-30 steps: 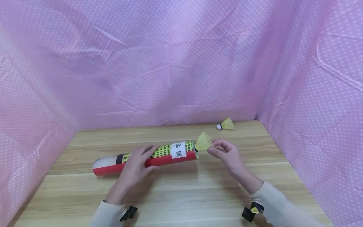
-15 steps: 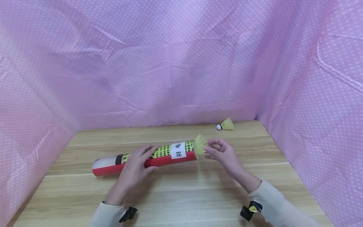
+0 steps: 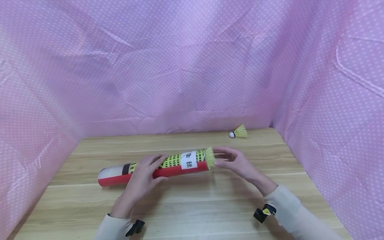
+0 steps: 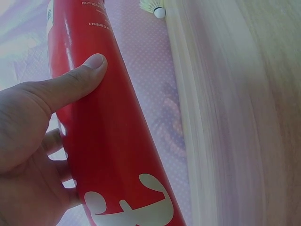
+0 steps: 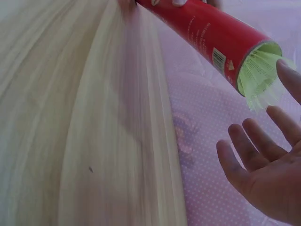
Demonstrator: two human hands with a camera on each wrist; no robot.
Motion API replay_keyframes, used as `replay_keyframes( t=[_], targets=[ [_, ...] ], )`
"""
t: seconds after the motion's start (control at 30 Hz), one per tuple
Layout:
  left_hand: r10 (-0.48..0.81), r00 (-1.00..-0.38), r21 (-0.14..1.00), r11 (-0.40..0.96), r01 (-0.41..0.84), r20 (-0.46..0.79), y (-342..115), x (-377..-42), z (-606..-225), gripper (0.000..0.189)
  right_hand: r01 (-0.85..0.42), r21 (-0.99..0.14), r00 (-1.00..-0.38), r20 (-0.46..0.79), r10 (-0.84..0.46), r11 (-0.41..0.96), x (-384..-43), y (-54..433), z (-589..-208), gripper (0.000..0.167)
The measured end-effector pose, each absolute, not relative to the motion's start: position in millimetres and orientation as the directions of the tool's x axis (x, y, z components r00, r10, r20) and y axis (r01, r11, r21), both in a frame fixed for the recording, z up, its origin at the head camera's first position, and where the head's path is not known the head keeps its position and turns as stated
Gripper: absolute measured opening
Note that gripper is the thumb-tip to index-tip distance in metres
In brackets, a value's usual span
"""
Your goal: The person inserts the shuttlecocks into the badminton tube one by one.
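My left hand (image 3: 144,176) grips a red and yellow-green shuttlecock tube (image 3: 174,165) around its middle, thumb along the red side. In the left wrist view the thumb lies across the red tube (image 4: 110,122). The tube lies sideways above the table, its open end to the right. A yellow shuttlecock (image 3: 210,158) sits partly inside that end, its feather skirt sticking out. My right hand (image 3: 240,165) is at the skirt with fingers spread. In the right wrist view the thumb is at the edge of the skirt (image 5: 259,77), and the other fingers stand apart from it.
Another yellow shuttlecock (image 3: 240,131) with a white cork lies near the back right edge of the wooden table (image 3: 192,206). A pink dotted cloth (image 3: 180,66) surrounds the table at the back and sides.
The shuttlecock has gone leftward into the tube, cork first, until only the skirt's end shows. My right hand has followed left and its fingers have loosened. The left hand holds still.
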State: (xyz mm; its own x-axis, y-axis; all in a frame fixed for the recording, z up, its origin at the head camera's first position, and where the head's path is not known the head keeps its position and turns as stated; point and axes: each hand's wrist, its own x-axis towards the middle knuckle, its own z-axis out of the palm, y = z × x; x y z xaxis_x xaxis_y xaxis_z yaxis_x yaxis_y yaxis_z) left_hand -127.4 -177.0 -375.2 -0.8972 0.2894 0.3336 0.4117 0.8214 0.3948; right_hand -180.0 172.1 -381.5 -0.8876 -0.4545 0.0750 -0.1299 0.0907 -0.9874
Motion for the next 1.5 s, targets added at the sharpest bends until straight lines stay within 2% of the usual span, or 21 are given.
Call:
replay_keyframes(
  t=[0.23, 0.6, 0.87, 1.1, 1.23, 1.4, 1.5],
  targets=[
    [0.319, -0.873, 0.367, 0.813, 0.453, 0.37, -176, -129, -378, 0.083, -0.179, -0.976, -0.881, 0.103, -0.462, 0.123, -184, 166, -379, 0.061],
    [0.315, -0.879, 0.368, 0.817, 0.443, 0.358, -175, -131, -379, 0.085, -0.192, -0.969, -0.853, 0.085, -0.515, 0.158, -182, 165, -378, 0.058],
    [0.347, -0.86, 0.348, 0.807, 0.477, 0.374, -174, -132, -380, 0.084, -0.222, -0.944, -0.87, 0.08, -0.486, 0.242, -179, 165, -376, 0.054],
    [0.337, -0.862, 0.359, 0.805, 0.472, 0.378, -174, -132, -381, 0.083, -0.337, -0.881, -0.873, 0.161, -0.46, 0.332, -176, 158, -377, 0.054],
    [0.338, -0.862, 0.352, 0.809, 0.471, 0.377, -175, -132, -380, 0.083, -0.424, -0.83, -0.847, 0.223, -0.483, 0.361, -178, 158, -380, 0.054],
    [0.344, -0.863, 0.348, 0.81, 0.472, 0.369, -175, -132, -380, 0.084, -0.5, -0.785, -0.822, 0.298, -0.485, 0.366, -201, 173, -388, 0.052],
    [0.344, -0.864, 0.344, 0.813, 0.47, 0.368, -176, -132, -380, 0.085, -0.539, -0.72, -0.828, 0.357, -0.433, 0.437, -226, 194, -396, 0.049]
  ],
)
